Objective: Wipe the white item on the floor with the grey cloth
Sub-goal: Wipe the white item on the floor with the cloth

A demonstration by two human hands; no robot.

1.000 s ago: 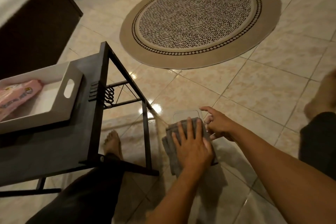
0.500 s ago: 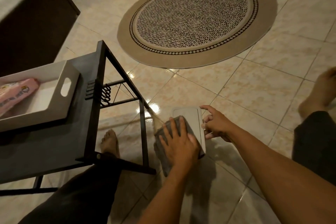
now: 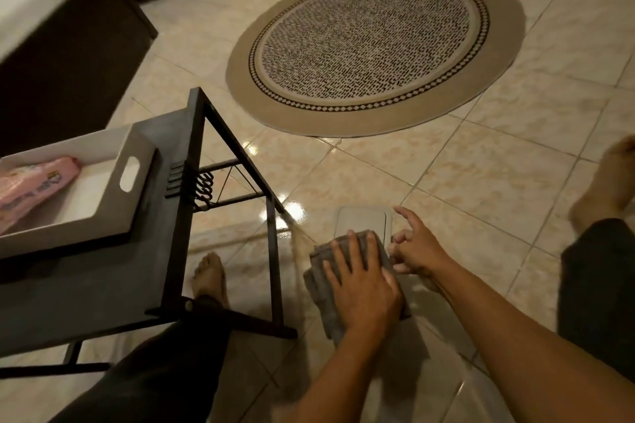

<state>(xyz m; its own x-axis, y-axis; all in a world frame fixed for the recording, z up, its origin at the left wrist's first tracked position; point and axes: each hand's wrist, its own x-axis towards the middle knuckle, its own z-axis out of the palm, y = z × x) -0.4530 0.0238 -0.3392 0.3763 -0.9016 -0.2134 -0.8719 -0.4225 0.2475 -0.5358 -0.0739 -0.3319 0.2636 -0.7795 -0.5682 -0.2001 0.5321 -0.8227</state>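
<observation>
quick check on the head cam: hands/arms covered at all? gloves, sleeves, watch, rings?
Nothing worn that shows. The left hand and right hand are bare, with no gloves, and no rings or watch are visible. Both forearms are uncovered as far as the frame edge, so no sleeve shows. Short nails. Dark trousers cover the legs.

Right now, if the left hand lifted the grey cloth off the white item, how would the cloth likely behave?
The grey cloth would probably go floppy: it lies bunched in soft folds under the left hand. It looks light and thick, so unlikely to slip. The white item seems rigid.
</observation>
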